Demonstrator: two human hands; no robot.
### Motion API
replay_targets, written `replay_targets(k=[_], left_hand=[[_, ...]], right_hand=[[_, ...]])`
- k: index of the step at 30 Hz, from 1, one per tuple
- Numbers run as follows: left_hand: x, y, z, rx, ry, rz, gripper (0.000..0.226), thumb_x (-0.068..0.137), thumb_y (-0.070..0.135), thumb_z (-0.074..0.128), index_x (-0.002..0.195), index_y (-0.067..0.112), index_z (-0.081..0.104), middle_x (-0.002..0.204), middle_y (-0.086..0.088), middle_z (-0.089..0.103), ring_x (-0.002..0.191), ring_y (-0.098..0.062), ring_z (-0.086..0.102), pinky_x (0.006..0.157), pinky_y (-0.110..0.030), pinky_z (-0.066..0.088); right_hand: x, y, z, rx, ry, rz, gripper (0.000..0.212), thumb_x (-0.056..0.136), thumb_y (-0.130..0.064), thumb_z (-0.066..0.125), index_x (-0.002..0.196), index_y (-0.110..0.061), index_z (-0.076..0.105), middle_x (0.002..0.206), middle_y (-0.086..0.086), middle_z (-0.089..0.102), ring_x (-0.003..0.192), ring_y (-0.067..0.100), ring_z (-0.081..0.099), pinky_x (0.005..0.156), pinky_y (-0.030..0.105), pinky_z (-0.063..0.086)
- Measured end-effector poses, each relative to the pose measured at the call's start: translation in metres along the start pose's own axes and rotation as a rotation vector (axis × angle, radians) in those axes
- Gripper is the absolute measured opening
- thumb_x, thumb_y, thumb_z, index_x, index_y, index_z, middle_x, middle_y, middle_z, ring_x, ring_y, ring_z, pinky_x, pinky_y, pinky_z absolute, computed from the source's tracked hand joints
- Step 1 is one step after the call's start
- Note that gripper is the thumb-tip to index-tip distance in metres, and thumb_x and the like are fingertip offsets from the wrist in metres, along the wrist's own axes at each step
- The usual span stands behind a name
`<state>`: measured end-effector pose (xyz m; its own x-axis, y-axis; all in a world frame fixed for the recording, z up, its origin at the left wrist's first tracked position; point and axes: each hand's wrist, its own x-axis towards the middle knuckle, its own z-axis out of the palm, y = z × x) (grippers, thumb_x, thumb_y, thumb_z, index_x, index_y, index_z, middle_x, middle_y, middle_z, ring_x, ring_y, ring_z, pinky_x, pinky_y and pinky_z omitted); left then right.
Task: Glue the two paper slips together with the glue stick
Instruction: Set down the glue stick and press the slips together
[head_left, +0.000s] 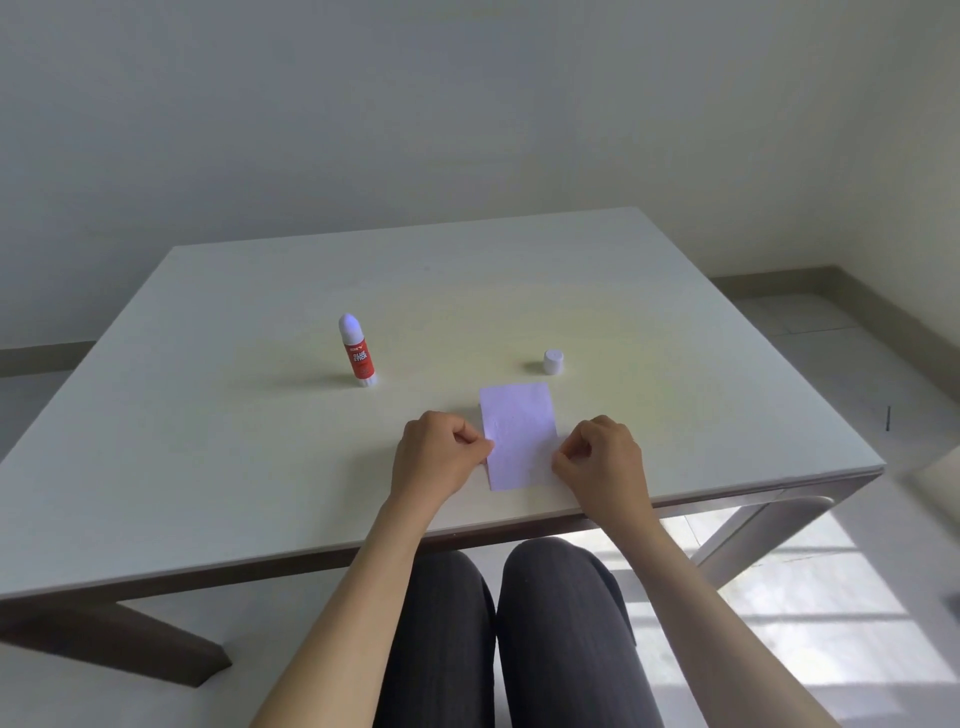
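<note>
A pale white paper slip (518, 434) lies flat near the table's front edge; I cannot tell whether a second slip lies under it. My left hand (439, 454) pinches the slip's left edge with curled fingers. My right hand (602, 457) pinches its right edge the same way. The glue stick (356, 351), red label and white body, stands upright and uncapped to the left, well behind my left hand. Its white cap (553, 361) stands apart, just behind the slip's far right corner.
The white table (208, 415) has its front edge close under my wrists. My knees in dark trousers show below it. A grey wall stands behind, and tiled floor lies to the right.
</note>
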<state>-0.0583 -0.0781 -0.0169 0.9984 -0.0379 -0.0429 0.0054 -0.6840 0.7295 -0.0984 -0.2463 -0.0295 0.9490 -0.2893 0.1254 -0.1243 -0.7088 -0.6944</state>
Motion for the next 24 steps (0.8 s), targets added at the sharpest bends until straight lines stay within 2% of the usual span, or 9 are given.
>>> replay_targets(k=[3, 6, 8, 10, 12, 15, 21, 24], left_hand=[[0.0, 0.001, 0.006, 0.107, 0.043, 0.023, 0.012, 0.074, 0.018, 0.065, 0.067, 0.009, 0.069, 0.067, 0.001, 0.069, 0.074, -0.021, 0.064, 0.063, -0.028, 0.049], [0.0, 0.001, 0.008, 0.167, 0.067, 0.045, 0.009, 0.076, 0.022, 0.067, 0.083, 0.017, 0.063, 0.074, 0.009, 0.059, 0.084, -0.019, 0.062, 0.062, -0.026, 0.043], [0.003, -0.003, 0.008, 0.242, 0.03, 0.131, 0.03, 0.08, 0.025, 0.066, 0.109, 0.025, 0.059, 0.1, 0.007, 0.059, 0.1, -0.018, 0.059, 0.073, -0.03, 0.046], [0.007, -0.007, 0.006, 0.376, -0.023, 0.241, 0.051, 0.086, 0.027, 0.06, 0.135, 0.029, 0.046, 0.133, 0.006, 0.051, 0.119, -0.021, 0.049, 0.09, -0.035, 0.045], [0.01, -0.011, 0.004, 0.472, -0.048, 0.301, 0.053, 0.091, 0.031, 0.054, 0.142, 0.029, 0.038, 0.149, 0.01, 0.039, 0.132, -0.021, 0.038, 0.1, -0.035, 0.036], [0.014, -0.024, -0.005, 0.54, -0.091, 0.306, 0.05, 0.095, 0.035, 0.046, 0.143, 0.027, 0.037, 0.154, 0.013, 0.031, 0.143, -0.018, 0.026, 0.11, -0.034, 0.026], [0.02, -0.046, -0.036, 0.605, -0.131, 0.296, 0.054, 0.096, 0.037, 0.043, 0.147, 0.024, 0.031, 0.157, 0.013, 0.024, 0.148, -0.018, 0.013, 0.116, -0.037, 0.017], [0.018, -0.054, -0.045, 0.551, -0.247, 0.326, 0.063, 0.094, 0.043, 0.046, 0.149, 0.026, 0.021, 0.159, 0.015, 0.013, 0.149, -0.015, 0.001, 0.119, -0.04, 0.004]], right_hand=[[0.0, 0.002, 0.005, -0.027, 0.054, -0.009, 0.001, 0.074, 0.0, 0.06, 0.074, 0.0, 0.058, 0.08, 0.012, 0.06, 0.083, 0.033, 0.052, 0.072, 0.041, 0.043], [-0.001, 0.006, 0.007, -0.033, 0.04, -0.048, 0.03, 0.075, -0.005, 0.062, 0.104, -0.009, 0.059, 0.105, 0.006, 0.061, 0.099, 0.031, 0.05, 0.075, 0.035, 0.036], [-0.004, 0.009, 0.01, -0.204, 0.003, -0.139, 0.049, 0.081, -0.011, 0.055, 0.129, -0.022, 0.052, 0.134, -0.002, 0.054, 0.122, 0.029, 0.043, 0.084, 0.034, 0.031], [-0.007, 0.011, 0.015, -0.389, -0.072, -0.262, 0.053, 0.088, -0.011, 0.042, 0.138, -0.03, 0.043, 0.149, -0.013, 0.04, 0.144, 0.026, 0.023, 0.101, 0.04, 0.026], [-0.008, 0.01, 0.018, -0.465, -0.136, -0.304, 0.055, 0.091, -0.01, 0.034, 0.141, -0.032, 0.036, 0.154, -0.017, 0.031, 0.149, 0.025, 0.006, 0.114, 0.047, 0.012], [-0.005, 0.004, 0.024, -0.475, -0.172, -0.321, 0.056, 0.092, -0.012, 0.032, 0.144, -0.032, 0.031, 0.156, -0.016, 0.026, 0.149, 0.026, 0.002, 0.116, 0.053, -0.002], [-0.011, -0.022, 0.052, -0.466, -0.194, -0.369, 0.054, 0.094, -0.015, 0.03, 0.147, -0.025, 0.027, 0.157, -0.01, 0.024, 0.148, 0.031, 0.002, 0.114, 0.056, -0.012], [-0.014, -0.025, 0.055, -0.478, -0.173, -0.366, 0.053, 0.093, -0.014, 0.031, 0.146, -0.023, 0.03, 0.157, -0.009, 0.027, 0.148, 0.033, 0.004, 0.112, 0.057, -0.016]])
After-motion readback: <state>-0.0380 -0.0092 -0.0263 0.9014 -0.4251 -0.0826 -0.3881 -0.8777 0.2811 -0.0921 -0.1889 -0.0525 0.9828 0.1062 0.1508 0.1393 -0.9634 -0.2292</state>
